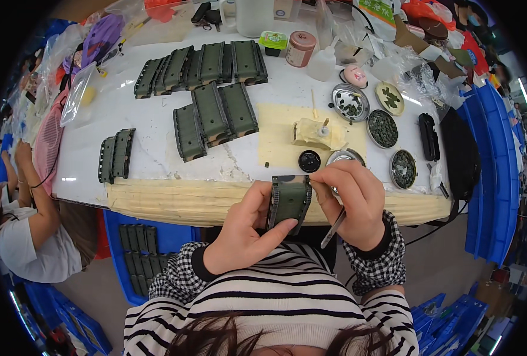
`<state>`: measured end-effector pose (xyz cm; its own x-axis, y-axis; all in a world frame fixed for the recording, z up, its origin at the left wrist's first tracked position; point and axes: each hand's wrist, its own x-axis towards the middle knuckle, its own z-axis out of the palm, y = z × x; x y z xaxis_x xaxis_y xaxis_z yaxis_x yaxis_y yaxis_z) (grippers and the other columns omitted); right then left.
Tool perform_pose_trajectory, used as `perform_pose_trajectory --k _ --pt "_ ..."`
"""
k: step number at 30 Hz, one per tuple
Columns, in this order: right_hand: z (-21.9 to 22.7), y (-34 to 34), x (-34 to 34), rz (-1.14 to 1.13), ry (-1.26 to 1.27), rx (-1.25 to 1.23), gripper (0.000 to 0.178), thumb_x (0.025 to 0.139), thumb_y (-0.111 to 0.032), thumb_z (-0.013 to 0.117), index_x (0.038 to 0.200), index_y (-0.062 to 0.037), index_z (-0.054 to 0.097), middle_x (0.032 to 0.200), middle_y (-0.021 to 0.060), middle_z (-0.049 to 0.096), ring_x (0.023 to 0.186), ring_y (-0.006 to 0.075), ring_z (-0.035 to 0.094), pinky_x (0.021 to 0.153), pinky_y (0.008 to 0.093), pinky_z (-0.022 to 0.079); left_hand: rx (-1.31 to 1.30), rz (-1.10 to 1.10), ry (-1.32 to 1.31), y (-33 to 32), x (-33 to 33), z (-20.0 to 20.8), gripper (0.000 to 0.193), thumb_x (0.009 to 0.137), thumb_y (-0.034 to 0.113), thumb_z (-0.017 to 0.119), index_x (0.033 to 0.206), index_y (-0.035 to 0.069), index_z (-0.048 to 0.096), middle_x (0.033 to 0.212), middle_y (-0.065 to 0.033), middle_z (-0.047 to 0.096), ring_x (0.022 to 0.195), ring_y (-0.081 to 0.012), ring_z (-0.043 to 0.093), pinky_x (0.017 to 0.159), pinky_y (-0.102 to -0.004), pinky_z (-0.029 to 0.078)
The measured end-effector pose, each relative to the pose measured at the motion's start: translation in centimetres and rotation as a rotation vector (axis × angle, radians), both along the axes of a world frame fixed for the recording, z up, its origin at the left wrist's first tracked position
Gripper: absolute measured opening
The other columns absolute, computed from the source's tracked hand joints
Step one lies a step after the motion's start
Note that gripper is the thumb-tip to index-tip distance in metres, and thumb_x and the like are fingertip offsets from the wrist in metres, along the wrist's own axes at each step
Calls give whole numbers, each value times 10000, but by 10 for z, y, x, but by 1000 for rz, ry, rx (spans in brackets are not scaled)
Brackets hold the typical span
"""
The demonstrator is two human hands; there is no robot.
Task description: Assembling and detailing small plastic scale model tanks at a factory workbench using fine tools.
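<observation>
My left hand is closed on a dark green camouflage plastic part, held upright over the table's front edge with my thumb across its lower face. At the part's upper right corner, the fingertips of my right hand pinch together; anything small between them is hidden. A slim metal tool is tucked in that same hand, its end pointing down. Just beyond the held part are a round black cap and a metal dish, partly behind my right hand. A pale block with a pin stands farther back.
Similar green parts lie in rows on the white table, with two more at left. Round dishes of small dark pieces stand at right, near a black case. A blue bin sits below left. Another person works at left.
</observation>
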<state>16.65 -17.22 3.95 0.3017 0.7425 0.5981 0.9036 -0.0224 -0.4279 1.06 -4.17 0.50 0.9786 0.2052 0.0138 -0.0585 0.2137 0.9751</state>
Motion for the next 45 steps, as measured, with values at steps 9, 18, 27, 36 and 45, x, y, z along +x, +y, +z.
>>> perform_pose_trajectory --k 9,18,27,36,45 --pt "6 -2 0 27 -225 -76 285 681 -34 659 960 16 627 883 97 613 649 214 572 581 298 456 188 47 74 -1 -6 2 443 872 -65 591 1264 -37 386 1152 -118 561 1057 -136 573 898 -274 475" --pt "3 -7 -6 73 -187 -117 308 717 -32 650 1016 42 630 914 115 622 672 209 593 592 293 471 226 77 70 -3 -9 -3 466 862 -70 607 1274 -47 391 1160 -123 571 1060 -135 564 899 -263 462" --pt "-10 -11 -10 44 -19 -20 286 716 -26 685 997 8 645 892 104 632 671 222 605 560 303 476 212 3 133 -1 -10 0 436 866 -43 618 1250 -32 413 1144 -102 564 1035 -120 562 890 -260 466" --pt "2 -15 -1 100 -49 -158 393 625 12 643 1017 3 618 895 100 610 668 236 592 603 322 491 154 -34 111 1 -8 9 434 864 -32 629 1245 -29 423 1121 -88 564 1003 -107 567 869 -252 472" --pt "-5 -9 -17 2 36 -77 435 586 50 622 1021 30 621 874 127 607 696 263 616 598 332 505 154 56 97 -3 -6 2 458 868 -42 617 1273 -39 403 1138 -101 572 1023 -118 571 871 -250 470"
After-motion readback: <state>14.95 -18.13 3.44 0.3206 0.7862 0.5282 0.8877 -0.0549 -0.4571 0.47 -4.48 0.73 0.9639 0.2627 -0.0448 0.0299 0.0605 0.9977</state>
